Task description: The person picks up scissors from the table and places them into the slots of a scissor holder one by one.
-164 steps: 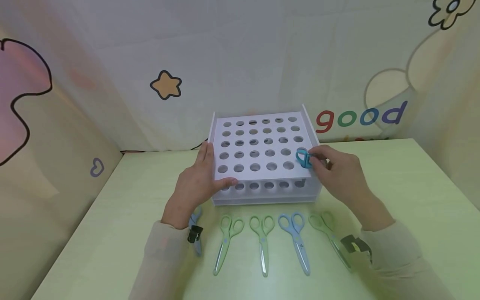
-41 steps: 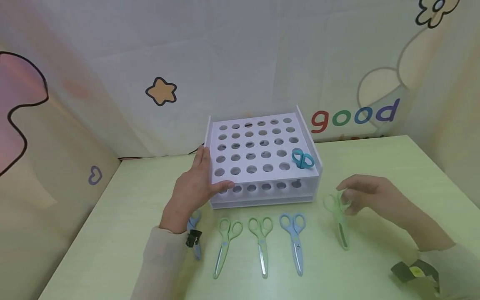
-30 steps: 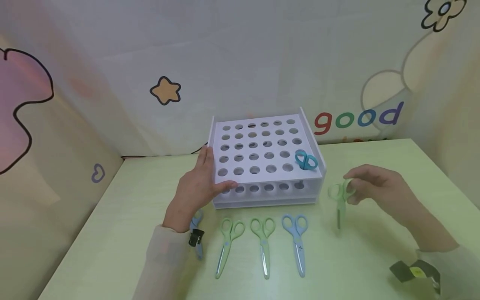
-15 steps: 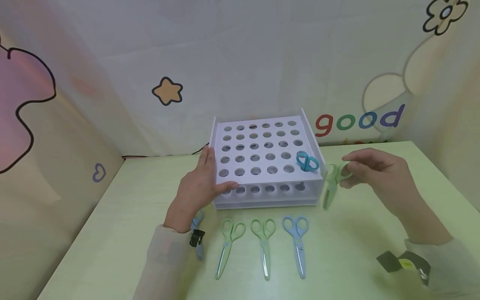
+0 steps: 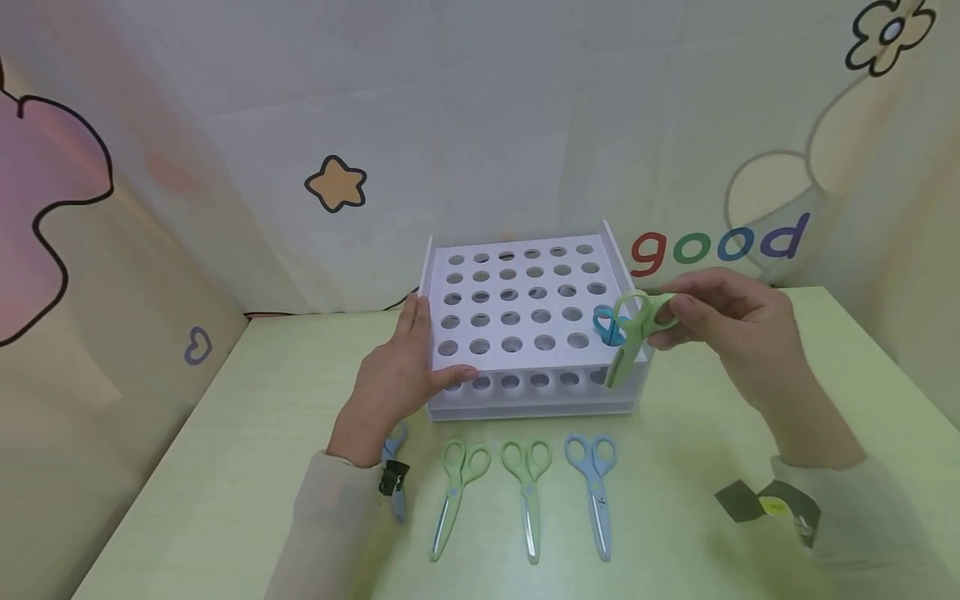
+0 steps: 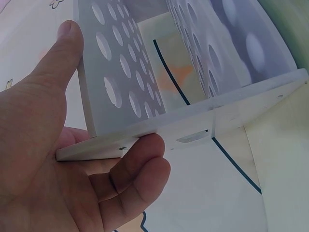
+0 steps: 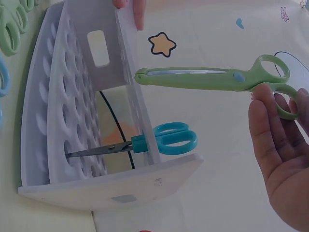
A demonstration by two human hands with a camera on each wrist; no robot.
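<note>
A white rack [image 5: 495, 362] with rows of round holes in its tiers stands on the table. My left hand [image 5: 390, 379] grips its left side, thumb over the top's front edge; in the left wrist view the fingers [image 6: 140, 176] bend against the side panel. My right hand [image 5: 738, 333] pinches green scissors [image 5: 633, 337] by one handle loop, above the rack's front right corner. Teal scissors [image 5: 604, 326] sit blades down in the front right hole. The right wrist view shows their blades [image 7: 104, 151] reaching a lower-tier hole, and the green scissors [image 7: 198, 81] apart from the top.
Along the table [image 5: 262, 483] in front of the rack lie green scissors [image 5: 452, 492], another green pair [image 5: 529, 496] and blue scissors [image 5: 594, 483]. A second blue pair [image 5: 397, 500] is partly hidden by my left wrist. A printed cloth [image 5: 487, 125] hangs behind.
Earlier my right hand let go of the teal scissors in the rack. It then lifted the rightmost green scissors and carried them up and left to the rack. My left hand stays put.
</note>
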